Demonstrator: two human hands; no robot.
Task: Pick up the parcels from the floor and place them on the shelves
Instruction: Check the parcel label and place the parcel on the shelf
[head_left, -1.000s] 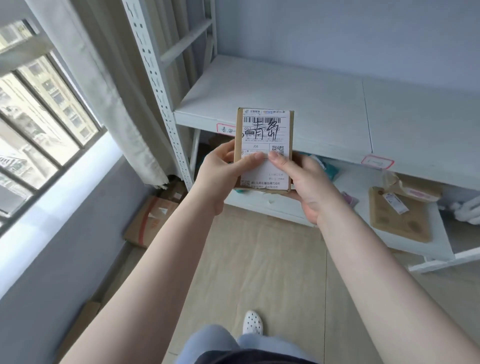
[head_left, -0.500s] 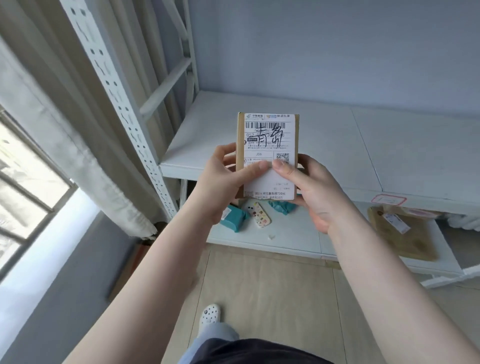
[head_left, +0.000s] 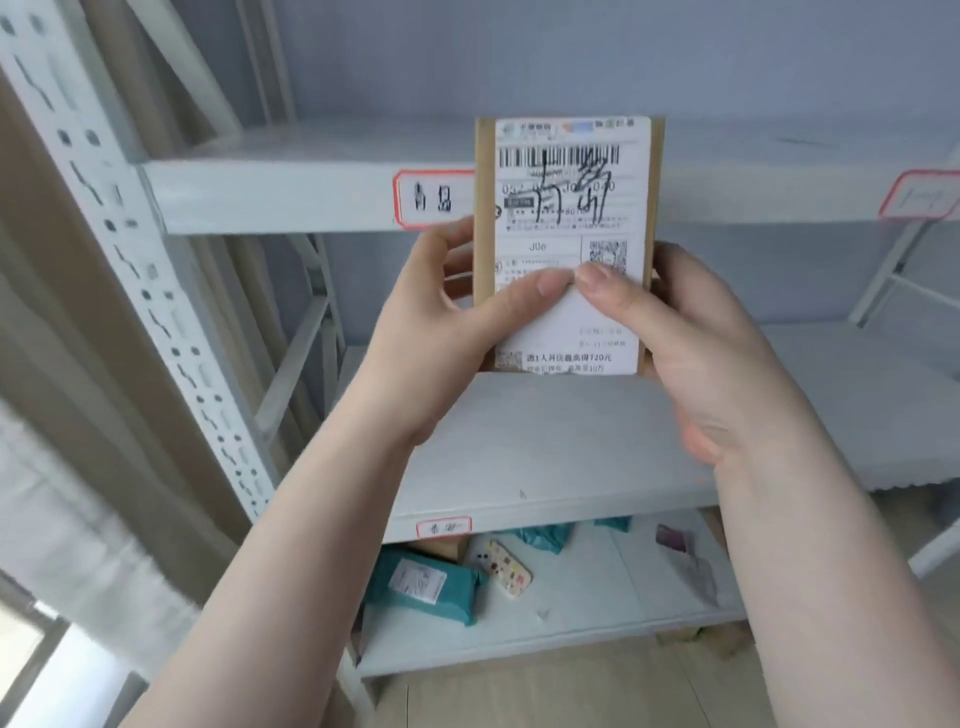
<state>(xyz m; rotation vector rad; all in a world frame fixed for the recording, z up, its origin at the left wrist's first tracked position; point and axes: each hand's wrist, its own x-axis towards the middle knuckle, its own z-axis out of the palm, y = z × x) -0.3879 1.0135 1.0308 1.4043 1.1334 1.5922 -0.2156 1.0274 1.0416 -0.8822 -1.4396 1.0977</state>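
Note:
A small brown cardboard parcel with a white shipping label and black handwriting stands upright in front of me. My left hand grips its left edge and my right hand its right edge, both thumbs pressed on the label. The parcel is held in the air before the front edge of an upper white shelf, next to a red-bordered tag. A middle shelf lies below my hands.
The bottom shelf holds a teal bag parcel, a patterned flat item and other small packages. A perforated white upright stands at left beside a curtain. Wooden floor lies below.
The view has risen from the lower shelves to the upper one. Both hands lifted the parcel up to the labelled upper shelf edge, keeping the same grip.

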